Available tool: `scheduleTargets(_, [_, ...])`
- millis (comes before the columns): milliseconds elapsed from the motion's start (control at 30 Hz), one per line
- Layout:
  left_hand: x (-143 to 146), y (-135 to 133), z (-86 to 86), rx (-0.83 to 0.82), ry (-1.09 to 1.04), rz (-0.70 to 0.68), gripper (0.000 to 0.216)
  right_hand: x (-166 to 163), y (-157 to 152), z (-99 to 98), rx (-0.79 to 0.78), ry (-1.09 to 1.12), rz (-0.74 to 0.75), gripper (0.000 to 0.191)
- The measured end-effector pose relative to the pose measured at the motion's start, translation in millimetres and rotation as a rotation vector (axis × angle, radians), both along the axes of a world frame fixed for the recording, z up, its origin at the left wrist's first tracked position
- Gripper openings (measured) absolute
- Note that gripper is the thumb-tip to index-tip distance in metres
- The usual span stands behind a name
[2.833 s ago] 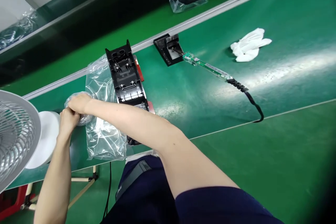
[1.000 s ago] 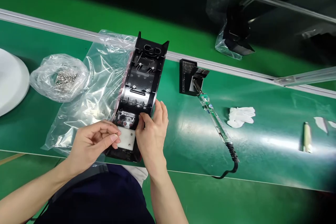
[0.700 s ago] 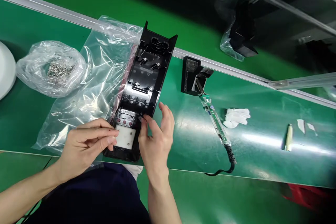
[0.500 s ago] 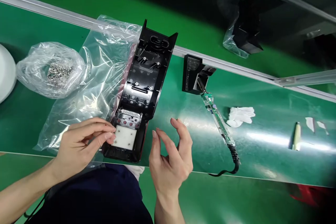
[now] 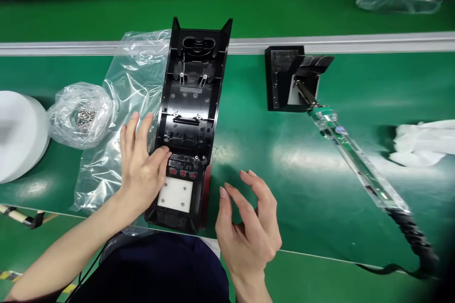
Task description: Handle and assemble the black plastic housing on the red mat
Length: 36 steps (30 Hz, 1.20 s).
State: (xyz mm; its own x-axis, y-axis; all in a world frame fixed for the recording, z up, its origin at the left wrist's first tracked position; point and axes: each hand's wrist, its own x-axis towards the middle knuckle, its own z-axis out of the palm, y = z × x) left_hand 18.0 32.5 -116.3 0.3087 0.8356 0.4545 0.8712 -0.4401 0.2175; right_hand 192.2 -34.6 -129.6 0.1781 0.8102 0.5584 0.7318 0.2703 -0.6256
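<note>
on the green worktop (image 5: 320,184), just in front of the person, a long black plastic housing (image 5: 192,104) lies open side up, its far end reaching the metal rail (image 5: 355,43) and its near end close to the worktop's front edge. the left hand (image 5: 140,161) lies flat and spread along the housing's left wall, thumb resting by the red-dotted insert (image 5: 183,170) above a white plate (image 5: 175,195); its grip is open, pressing rather than clasping. the right hand (image 5: 249,227) hovers to the right of the housing, apart from it, fingers loosely curled and open, holding nothing that shows. the housing sits partly on a slick clear plastic bag (image 5: 121,118), so a sideways push from the steadying palm could likely make it skate or twist. its near end is so close to the edge that a tug toward the body might tip it off. a small bag of metal screws (image 5: 81,114) lies just left of the left hand, and a careless sweep of the wrist could likely spill them. to the right, a screwdriver with a clear handle (image 5: 355,156) rests with its tip in a black holder (image 5: 286,78); a blind reach might knock it out or snag its cable (image 5: 412,236).
</note>
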Motion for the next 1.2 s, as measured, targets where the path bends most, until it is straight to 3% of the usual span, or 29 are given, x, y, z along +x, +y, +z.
scheduleTargets(333, [11.9,-6.9,6.8,-0.029,0.141,0.066,0.006,9.8,0.2,-3.7,-0.016,0.071,0.012,0.012])
scheduleTargets(533, [-0.9,-11.2,7.7,0.028,0.174,-0.025,0.016,8.5,0.3,-2.8,-0.022,0.086,0.032,0.01])
scheduleTargets(667, [-4.4,-18.1,8.4,-0.025,0.209,-0.039,0.021,11.5,-0.3,-6.4,-0.017,0.159,-0.006,0.01])
scheduleTargets(733, [-4.5,-22.8,9.6,-0.062,0.222,-0.032,0.021,17.1,2.5,-9.9,-0.015,0.437,-0.111,0.018])
scheduleTargets(767, [-5.1,-25.0,10.7,-0.076,0.215,-0.028,0.021,22.1,5.4,-12.0,-0.008,0.683,-0.138,0.021])
scheduleTargets(867, [-10.5,-28.2,15.0,-0.095,0.097,-0.034,0.026,48.1,20.5,-17.7,0.096,1.413,-0.008,0.017])
scheduleTargets(933, [-16.4,-27.0,19.1,-0.063,-0.018,-0.067,0.036,70.9,33.4,-16.1,0.202,1.452,0.056,0.018])
scheduleTargets(1000, [-21.1,-26.6,25.9,0.023,-0.105,-0.143,0.049,90.1,45.4,-4.4,0.259,1.405,0.074,0.016])
scheduleTargets(1067, [-21.0,-32.5,35.9,0.109,-0.194,-0.264,0.055,99.2,54.0,20.1,0.293,1.413,0.102,0.009])
scheduleTargets(1133, [-14.1,-48.0,46.3,0.09,-0.303,-0.432,0.047,96.7,56.8,54.5,0.382,1.546,0.201,0.042])
scheduleTargets(1200, [-0.8,-72.5,51.0,-0.064,-0.321,-0.698,0.029,85.9,52.1,89.5,0.509,1.859,0.488,0.069])
